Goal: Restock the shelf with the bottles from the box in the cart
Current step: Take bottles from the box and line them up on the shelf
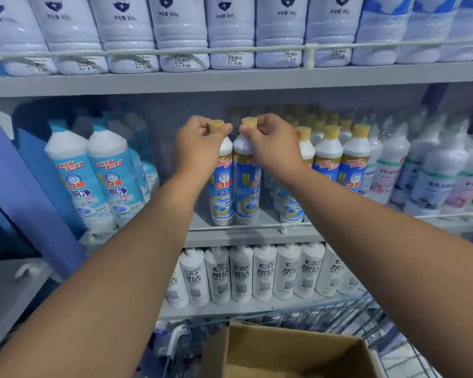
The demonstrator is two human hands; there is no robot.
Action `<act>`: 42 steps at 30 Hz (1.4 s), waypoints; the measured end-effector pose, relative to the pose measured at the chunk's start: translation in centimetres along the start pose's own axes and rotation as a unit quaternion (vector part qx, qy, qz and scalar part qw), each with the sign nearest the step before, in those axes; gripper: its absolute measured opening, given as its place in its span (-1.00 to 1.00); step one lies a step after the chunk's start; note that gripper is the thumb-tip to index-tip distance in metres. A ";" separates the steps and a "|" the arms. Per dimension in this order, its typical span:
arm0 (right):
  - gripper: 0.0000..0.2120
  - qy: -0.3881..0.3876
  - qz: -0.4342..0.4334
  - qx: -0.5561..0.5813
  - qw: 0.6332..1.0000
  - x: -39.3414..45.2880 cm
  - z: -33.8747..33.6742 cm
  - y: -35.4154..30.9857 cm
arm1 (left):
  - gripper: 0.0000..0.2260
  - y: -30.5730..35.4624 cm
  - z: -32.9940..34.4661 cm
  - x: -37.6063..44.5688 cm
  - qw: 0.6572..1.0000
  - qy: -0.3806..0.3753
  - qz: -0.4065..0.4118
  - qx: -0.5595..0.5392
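Nearest you, the open brown cardboard box (284,347) sits in the wire cart (347,312). Your left hand (200,148) pinches the tan cap of one white blue-labelled bottle (223,186); your right hand (271,148) pinches its neighbour's (246,186) cap. Both bottles stand touching on the grey middle shelf (230,237).

On the middle shelf (251,237), two bottles stand side by side, touching: the left bottle (222,186) under the left hand (200,144), the right bottle (247,186) under the right hand (271,143). More bottles (342,159) stand at 3 o'clock. The box (284,347) sits in the cart (347,312) at 6 o'clock.
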State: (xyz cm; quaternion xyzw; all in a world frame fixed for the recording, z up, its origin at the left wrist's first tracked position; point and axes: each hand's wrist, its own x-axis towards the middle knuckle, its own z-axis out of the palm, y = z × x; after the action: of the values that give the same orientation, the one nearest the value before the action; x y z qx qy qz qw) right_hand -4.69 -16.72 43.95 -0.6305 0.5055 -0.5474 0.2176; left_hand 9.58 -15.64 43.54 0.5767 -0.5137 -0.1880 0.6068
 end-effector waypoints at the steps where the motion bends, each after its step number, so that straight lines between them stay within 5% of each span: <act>1: -0.77 0.000 0.006 -0.002 1.000 0.2 0.3 0.4 | -0.81 -0.6 0.1 0.4 1.000 -0.002 -0.004 0.005; 15: -0.70 -0.005 0.019 0.011 1.000 -0.2 2.8 4.4 | -0.73 -4.6 1.8 2.2 0.999 -0.045 0.014 0.027; 21: -0.37 -0.081 0.065 0.028 0.994 -4.7 3.7 10.2 | -0.66 -10.2 0.8 -1.6 0.991 -0.130 -0.028 -0.014; 25: -0.51 -0.094 0.080 -0.016 0.992 -5.8 4.8 12.0 | -0.59 -12.9 1.3 -3.3 0.979 -0.187 -0.071 0.025; 32: -0.50 -0.018 0.111 -0.106 0.988 -4.5 6.4 12.8 | -0.59 -12.0 2.8 -3.6 0.984 -0.138 -0.051 0.101; 42: -0.68 -0.024 0.152 -0.159 0.975 -4.1 7.1 15.0 | -0.65 -13.1 4.7 -3.0 0.975 -0.144 -0.057 0.161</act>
State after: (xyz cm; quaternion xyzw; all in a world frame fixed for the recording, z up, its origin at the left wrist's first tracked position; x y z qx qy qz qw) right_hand -3.78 -21.00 27.45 -0.5856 0.6708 -0.4052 0.2071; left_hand 9.14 -19.00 29.72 0.6617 -0.5858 -0.2181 0.4141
